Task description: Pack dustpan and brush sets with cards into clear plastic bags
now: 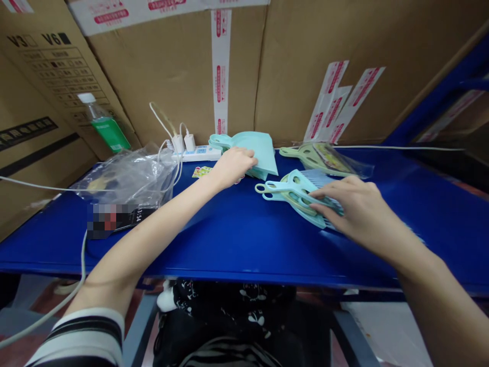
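Observation:
A stack of light teal dustpans (262,148) lies at the back of the blue table, handles pointing left. My left hand (237,164) reaches to its near left edge with curled fingers; whatever they hold is hidden beneath them. Small colourful printed cards (201,172) lie just left of that hand. To the right is a pile of small teal and green hand brushes (296,191) with comb-like bristles. My right hand (349,204) is over the bristle end, thumb and fingers closed on a teal brush. Behind it lies a green dustpan set in clear plastic wrap (328,159).
A white power strip (202,153) with plugged chargers and cables stands at the back. On the left are crumpled clear plastic bags (130,173), a phone (132,218) and a green-labelled bottle (109,133). Large cardboard boxes (171,76) wall the table's back.

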Available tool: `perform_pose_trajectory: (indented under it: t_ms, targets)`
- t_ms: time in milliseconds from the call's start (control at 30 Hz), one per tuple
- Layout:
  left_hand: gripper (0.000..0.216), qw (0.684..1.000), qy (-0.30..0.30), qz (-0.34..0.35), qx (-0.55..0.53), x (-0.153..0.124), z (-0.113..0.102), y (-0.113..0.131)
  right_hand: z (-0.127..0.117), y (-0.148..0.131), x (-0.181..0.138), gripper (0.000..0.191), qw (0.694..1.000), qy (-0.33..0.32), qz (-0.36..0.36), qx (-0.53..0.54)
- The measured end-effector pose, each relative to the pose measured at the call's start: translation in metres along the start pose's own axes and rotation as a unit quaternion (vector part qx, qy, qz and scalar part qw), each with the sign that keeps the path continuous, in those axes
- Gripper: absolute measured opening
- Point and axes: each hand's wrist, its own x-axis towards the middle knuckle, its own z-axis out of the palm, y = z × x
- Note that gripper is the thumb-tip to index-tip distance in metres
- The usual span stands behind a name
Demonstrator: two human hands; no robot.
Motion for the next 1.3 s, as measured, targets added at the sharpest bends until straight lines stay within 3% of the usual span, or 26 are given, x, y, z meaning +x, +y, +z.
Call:
perform_pose_trajectory:
  t_ms: [200, 400, 533, 667, 833, 1033, 1167, 1300]
  targets:
    - [0.029, 0.999, 0.048, 0.013, 0.019, -0.057, -0.009, -0.005, -0.005, -0.002, 0.007, 0.039, 1.0, 0.004, 0.026, -0.003]
    - [0.036, 0.993, 0.05, 0.108, 0.006, -0.113, -0.028, -0.002, -0.012, -0.006, 0.016, 0.028, 0.999, 0.022, 0.046, -0.005]
    - [0.037, 0.988, 0.029, 0.139, -0.056, -0.129, -0.038, 0.003, -0.016, -0.022, 0.027, 0.028, 0.998, 0.043, 0.007, -0.04]
    - [0.039, 0.98, 0.016, 0.157, -0.124, -0.134, -0.039, 0.009, -0.016, -0.051, 0.038, 0.036, 0.986, 0.063, -0.073, -0.139]
    - [0.034, 0.965, 0.023, 0.172, -0.194, -0.141, -0.032, 0.013, -0.011, -0.081, 0.052, 0.043, 0.975, 0.004, -0.129, -0.183]
    - [0.027, 0.955, 0.023, 0.186, -0.229, -0.144, -0.018, 0.03, -0.003, -0.12, 0.064, 0.044, 0.974, -0.076, -0.167, -0.131]
    - [0.024, 0.948, 0.015, 0.15, -0.28, -0.14, -0.01, 0.042, 0.005, -0.142, 0.067, 0.038, 0.965, -0.142, -0.199, -0.097]
    - [0.021, 0.94, 0.008, 0.127, -0.316, -0.14, -0.007, 0.044, 0.011, -0.145, 0.071, 0.032, 0.956, -0.217, -0.191, -0.054]
